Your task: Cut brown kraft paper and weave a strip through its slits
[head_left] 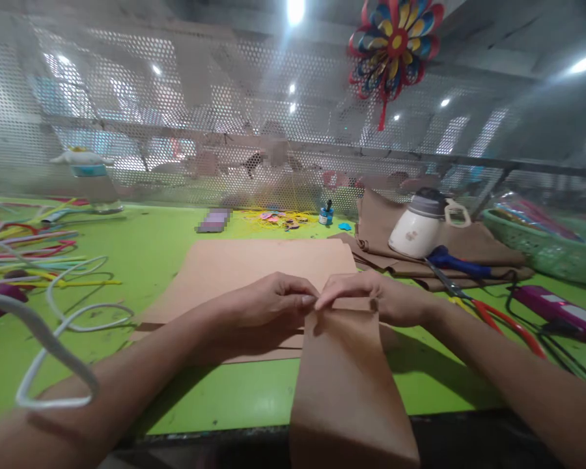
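A tan strip of thin sheet material [344, 384] hangs over the table's front edge toward me, its top end folded over. My left hand [268, 299] pinches the upper left corner of this strip between thumb and forefinger. Closed on the same folded end, my right hand [376, 293] has its fingertips touching those of my left. Whether the strip is paper, leather or cloth I cannot tell. Under and behind my hands lie stacked larger tan sheets [254, 264], flat on the green table [137, 241].
At right stand a white bottle [413, 228] on folded brown sheets [378, 218], red-handled scissors [493, 316], a purple device [561, 309] with a cord and a green basket [551, 251]. Coloured strips [39, 254] and a white cord [53, 339] crowd the left. A small blue bottle [326, 213] sits behind.
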{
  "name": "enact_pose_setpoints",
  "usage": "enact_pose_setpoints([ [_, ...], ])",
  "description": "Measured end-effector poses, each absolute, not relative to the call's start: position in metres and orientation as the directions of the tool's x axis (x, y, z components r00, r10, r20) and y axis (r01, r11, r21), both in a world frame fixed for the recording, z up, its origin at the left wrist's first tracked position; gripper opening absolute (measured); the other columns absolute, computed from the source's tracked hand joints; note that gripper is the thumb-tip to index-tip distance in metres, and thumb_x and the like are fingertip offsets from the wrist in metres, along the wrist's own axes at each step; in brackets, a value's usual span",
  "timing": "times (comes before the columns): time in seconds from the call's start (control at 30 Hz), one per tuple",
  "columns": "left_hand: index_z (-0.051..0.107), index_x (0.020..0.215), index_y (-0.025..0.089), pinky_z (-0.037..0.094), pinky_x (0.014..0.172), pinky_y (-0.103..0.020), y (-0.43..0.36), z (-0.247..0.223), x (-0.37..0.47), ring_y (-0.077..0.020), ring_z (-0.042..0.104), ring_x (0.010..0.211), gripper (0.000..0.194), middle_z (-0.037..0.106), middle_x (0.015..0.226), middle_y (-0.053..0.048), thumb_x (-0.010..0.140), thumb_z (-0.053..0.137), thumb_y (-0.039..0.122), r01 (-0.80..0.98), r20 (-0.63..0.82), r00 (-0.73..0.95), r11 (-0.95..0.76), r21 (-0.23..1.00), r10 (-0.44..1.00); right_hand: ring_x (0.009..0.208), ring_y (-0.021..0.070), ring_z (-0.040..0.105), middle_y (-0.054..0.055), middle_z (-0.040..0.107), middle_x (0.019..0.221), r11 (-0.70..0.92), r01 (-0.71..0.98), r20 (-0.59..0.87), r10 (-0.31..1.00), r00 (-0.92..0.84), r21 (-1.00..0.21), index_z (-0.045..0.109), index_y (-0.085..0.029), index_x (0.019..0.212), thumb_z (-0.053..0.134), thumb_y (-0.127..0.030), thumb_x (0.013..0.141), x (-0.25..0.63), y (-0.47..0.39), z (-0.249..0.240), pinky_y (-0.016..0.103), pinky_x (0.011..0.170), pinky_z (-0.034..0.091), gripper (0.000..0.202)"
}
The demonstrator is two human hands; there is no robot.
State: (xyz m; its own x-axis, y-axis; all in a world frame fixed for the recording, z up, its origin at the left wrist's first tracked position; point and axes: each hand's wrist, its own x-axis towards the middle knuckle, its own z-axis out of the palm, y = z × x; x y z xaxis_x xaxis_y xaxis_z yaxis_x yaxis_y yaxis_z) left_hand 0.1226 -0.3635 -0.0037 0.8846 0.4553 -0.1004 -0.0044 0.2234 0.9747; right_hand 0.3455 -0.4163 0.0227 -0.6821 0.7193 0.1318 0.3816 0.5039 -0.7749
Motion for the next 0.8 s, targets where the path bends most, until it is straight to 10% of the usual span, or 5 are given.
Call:
enact_pose_setpoints([
  [0.27,0.067,0.086,0.012,0.044,0.071,-0.031,-0.373,0.007,0.118,-0.0177,0.057,0.078,0.028,0.064,0.081,-0.007,0.079,0.065,0.039,0.143,-0.143,0.847,0.04,0.989,0.511,0.102,0.0184,0.057,0.009,0.062,0.113,0.436,0.341,0.154,0.775,-0.613,-0.833,0.071,-0.017,0.103,0.058,-0.034,0.089,0.339,-0.417,0.028,0.034,0.091,0.043,0.025],
  [0.6,0.066,0.084,0.011,0.042,0.063,-0.026,-0.343,-0.006,0.119,-0.0151,0.055,0.071,0.028,0.065,0.079,-0.006,0.08,0.052,0.035,0.238,0.062,0.815,-0.429,0.872,0.577,0.083,0.0157,0.062,0.006,0.069,0.097,-0.007,0.494,-0.309,0.788,-0.533,-0.869,0.067,-0.013,0.11,0.059,-0.043,0.087,0.358,-0.424,0.048,0.031,0.082,0.047,0.039],
  [0.8,0.058,0.071,0.013,0.04,0.06,-0.024,-0.341,-0.005,0.121,-0.0118,0.049,0.064,0.03,0.058,0.07,-0.002,0.083,0.051,0.04,0.205,0.097,0.814,-0.438,0.875,0.573,0.083,0.0145,0.061,0.005,0.069,0.094,0.229,0.727,-0.186,0.877,-0.442,-0.648,0.068,-0.013,0.101,0.055,-0.035,0.09,0.35,-0.41,0.045,0.03,0.079,0.048,0.028],
])
